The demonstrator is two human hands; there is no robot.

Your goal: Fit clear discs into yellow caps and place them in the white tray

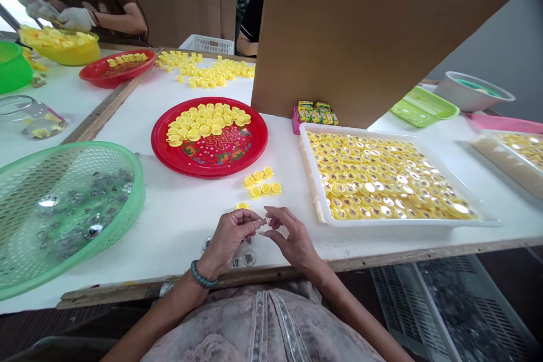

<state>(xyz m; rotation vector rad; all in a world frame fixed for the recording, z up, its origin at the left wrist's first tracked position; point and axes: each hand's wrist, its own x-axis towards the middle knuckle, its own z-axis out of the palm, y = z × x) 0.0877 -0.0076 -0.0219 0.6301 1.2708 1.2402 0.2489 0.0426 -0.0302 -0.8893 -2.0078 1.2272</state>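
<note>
Just in front of my body, my left hand [231, 236] has its fingers pinched together; whatever is between them is too small to name. Facing it, my right hand [292, 236] has thumb and forefinger apart, with the fingertips close to those of my left hand. Clear round discs [249, 258] with dark centres lie on the table beneath and beside my left hand. One yellow piece [242, 206] sits just beyond my left fingers. Farther on, several yellow cup-shaped pieces [265, 188] stand in two short rows.
A red plate [203, 167] holds yellow pieces. To the right is a white tray [316, 195] full of yellow pieces; to the left, a green basket [138, 181] of clear discs. A cardboard panel [339, 28] rises behind. Across the table, a gloved person [102, 0] works.
</note>
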